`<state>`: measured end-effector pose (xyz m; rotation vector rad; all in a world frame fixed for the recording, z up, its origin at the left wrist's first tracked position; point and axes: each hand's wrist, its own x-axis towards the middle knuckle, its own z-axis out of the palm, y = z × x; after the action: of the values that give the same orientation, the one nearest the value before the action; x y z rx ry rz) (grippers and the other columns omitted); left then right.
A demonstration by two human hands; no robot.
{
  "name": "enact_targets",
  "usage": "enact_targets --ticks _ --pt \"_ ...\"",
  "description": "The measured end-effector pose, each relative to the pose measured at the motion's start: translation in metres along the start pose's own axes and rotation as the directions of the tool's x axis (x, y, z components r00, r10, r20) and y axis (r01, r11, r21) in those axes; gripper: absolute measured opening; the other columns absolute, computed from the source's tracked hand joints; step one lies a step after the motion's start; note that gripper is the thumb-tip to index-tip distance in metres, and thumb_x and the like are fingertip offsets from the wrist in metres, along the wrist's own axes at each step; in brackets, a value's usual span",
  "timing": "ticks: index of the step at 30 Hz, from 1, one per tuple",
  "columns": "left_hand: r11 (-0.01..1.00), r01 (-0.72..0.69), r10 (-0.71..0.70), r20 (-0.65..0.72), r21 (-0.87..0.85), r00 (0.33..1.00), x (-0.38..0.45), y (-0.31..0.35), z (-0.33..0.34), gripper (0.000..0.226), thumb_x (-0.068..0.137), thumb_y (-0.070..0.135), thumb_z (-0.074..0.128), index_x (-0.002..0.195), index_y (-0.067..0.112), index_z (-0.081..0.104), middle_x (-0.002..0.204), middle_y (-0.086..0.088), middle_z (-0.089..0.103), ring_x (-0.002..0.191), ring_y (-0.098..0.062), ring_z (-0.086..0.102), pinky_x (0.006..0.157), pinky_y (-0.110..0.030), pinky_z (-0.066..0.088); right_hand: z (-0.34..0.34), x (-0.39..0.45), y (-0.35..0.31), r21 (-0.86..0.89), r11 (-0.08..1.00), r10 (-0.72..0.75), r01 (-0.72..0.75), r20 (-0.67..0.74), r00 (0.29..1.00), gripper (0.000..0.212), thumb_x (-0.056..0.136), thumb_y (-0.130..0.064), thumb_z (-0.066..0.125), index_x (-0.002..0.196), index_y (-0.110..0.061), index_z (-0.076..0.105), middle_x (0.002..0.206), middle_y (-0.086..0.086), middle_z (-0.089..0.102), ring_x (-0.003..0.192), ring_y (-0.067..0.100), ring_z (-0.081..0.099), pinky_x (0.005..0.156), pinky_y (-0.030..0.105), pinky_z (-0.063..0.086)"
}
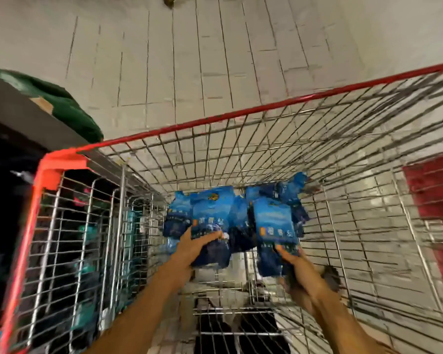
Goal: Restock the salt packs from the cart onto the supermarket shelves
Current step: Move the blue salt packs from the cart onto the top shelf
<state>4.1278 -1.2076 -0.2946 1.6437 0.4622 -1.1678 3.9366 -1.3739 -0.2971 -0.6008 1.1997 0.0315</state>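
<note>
Left hand [193,247] fingers gripping blue salt pack [210,221], right hand [296,264] fingers gripping another pack [274,226], wire cart [241,116]

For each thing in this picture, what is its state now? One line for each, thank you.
Wire shopping cart with red rim: holds blue packs only at its far end.
Blue salt packs: piled loosely together.
Left hand: grips one blue pack.
Right hand: grips another blue pack, upright.
Green bag: lies outside the cart, left.

Head view, steeply down into cart [241,118]
</note>
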Motion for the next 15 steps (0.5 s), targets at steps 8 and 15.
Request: enact_targets --ticks 8,15 --pt "0.970 -0.112 0.120 0.029 -0.216 0.992 -0.150 0.049 -0.031 0.073 0.049 0.043 0.089 0.115 0.021 0.068 0.110 -0.013 0.073 0.102 -0.036 0.069 0.093 -0.056 0.053 0.028 -0.122 -0.042 -0.016 0.987 -0.157 0.160 0.140 0.978 0.075 0.062 -0.012 0.083 0.130 -0.028 0.055 0.086 0.004 0.078 0.059 0.016 0.073 0.044 0.029 0.056" --pt "0.881 -0.405 0.390 -0.108 -0.245 0.914 -0.256 0.061 -0.063 0.091 0.049 0.046 0.094 0.129 0.019 0.059 0.131 -0.014 0.062 0.118 -0.035 0.060 0.101 -0.058 0.047 0.066 -0.195 -0.070 -0.204 0.893 -0.326 0.401 0.321 0.889 0.077 0.047 -0.008 0.086 0.120 -0.011 0.063 0.101 0.007 0.077 0.080 0.021 0.076 0.059 0.029 0.060"
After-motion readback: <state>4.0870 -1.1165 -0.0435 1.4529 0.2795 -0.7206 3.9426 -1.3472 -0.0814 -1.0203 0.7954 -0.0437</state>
